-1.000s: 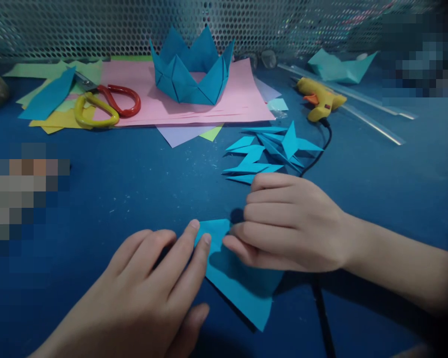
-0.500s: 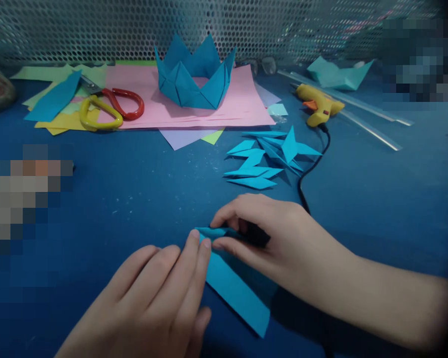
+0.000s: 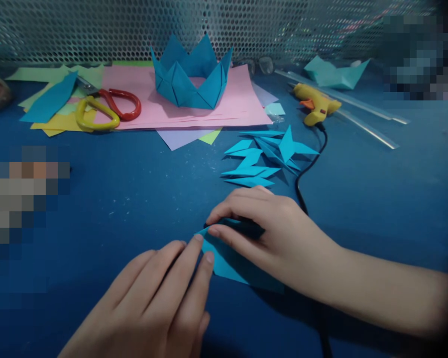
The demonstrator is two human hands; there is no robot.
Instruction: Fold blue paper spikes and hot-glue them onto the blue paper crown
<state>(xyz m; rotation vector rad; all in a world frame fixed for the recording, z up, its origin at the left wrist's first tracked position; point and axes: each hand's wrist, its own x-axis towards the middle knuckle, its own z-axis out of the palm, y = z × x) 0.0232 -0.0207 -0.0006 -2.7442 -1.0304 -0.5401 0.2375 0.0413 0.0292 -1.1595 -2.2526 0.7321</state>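
A strip of blue paper [image 3: 239,268] lies in front of me, partly under both hands. My left hand [image 3: 157,298] rests its outstretched fingertips on the strip's left corner, the thumb apart from the paper. At the upper edge, my right hand [image 3: 272,233] pinches the strip between thumb and fingertips; its palm and shadow hide part of the paper. Just beyond the right hand is a loose group of folded blue paper pieces [image 3: 250,171], long and pointed.
Farther back, a blue paper crown [image 3: 190,89] stands on pink sheets [image 3: 142,82]. Scissors [image 3: 127,107] with red and yellow handles lie at left. A yellow glue gun [image 3: 317,102] trails a black cord [image 3: 300,189] past my right hand. Clear sticks [image 3: 373,132] lie beside it.
The blue strip's free end has swung up and right, now lying partly under my right hand. My right hand has shifted slightly up and left; the left fingers have spread slightly.
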